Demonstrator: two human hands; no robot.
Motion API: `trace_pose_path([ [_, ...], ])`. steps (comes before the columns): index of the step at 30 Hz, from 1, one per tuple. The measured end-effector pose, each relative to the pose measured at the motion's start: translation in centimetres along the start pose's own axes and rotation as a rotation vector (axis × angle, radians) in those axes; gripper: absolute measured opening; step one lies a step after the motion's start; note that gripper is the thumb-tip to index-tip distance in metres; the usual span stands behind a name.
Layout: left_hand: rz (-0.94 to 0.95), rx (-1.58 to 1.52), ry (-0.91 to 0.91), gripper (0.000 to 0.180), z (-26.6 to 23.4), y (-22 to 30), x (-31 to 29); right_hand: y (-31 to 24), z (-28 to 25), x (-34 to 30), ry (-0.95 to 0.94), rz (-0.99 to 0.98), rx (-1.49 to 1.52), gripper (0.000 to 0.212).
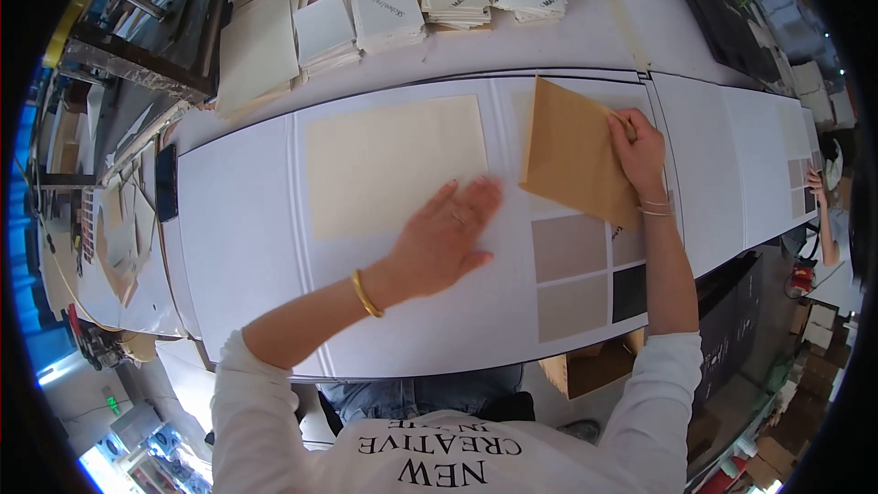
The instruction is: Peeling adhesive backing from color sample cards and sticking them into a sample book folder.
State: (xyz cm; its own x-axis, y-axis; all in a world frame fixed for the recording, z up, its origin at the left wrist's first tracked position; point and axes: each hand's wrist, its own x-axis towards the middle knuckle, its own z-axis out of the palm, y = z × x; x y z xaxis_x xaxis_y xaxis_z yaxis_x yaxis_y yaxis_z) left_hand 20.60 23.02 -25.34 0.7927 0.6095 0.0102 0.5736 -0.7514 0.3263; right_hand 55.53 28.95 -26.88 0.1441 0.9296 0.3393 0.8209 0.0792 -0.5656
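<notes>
My right hand [638, 151] pinches the right edge of a tan paper sheet [572, 151], which is tilted and lifted at that side. Beneath it, a white folding board [242, 247] lies across the table. A large cream sheet [393, 160] lies flat on the board's middle panel. My left hand [448, 233] is stretched out flat by the cream sheet's lower right corner, slightly smeared by motion, holding nothing. Taupe and beige swatches [572, 306] and a black swatch [629, 293] sit on the right panel, partly covered by the tan sheet and my right forearm.
Several stacks of white and cream cards [389, 14] stand along the far side. A dark phone [165, 183] lies left of the board. Another board [713, 160] adjoins on the right, where another person's hand [817, 183] reaches in. A cardboard box [594, 366] sits below the table edge.
</notes>
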Motion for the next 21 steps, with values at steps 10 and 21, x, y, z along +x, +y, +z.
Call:
trace_pose_path([
  [10, -0.291, 0.310, 0.151, 0.076, -0.7, -7.3, 4.2, 0.2, 0.3, 0.3, 0.030, -0.031, -0.011, 0.015],
  [21, -0.109, 0.043, 0.082, 0.080, 0.7, -2.1, 2.3, 0.8, 0.4, 0.1, 0.030, -0.020, -0.038, 0.017],
])
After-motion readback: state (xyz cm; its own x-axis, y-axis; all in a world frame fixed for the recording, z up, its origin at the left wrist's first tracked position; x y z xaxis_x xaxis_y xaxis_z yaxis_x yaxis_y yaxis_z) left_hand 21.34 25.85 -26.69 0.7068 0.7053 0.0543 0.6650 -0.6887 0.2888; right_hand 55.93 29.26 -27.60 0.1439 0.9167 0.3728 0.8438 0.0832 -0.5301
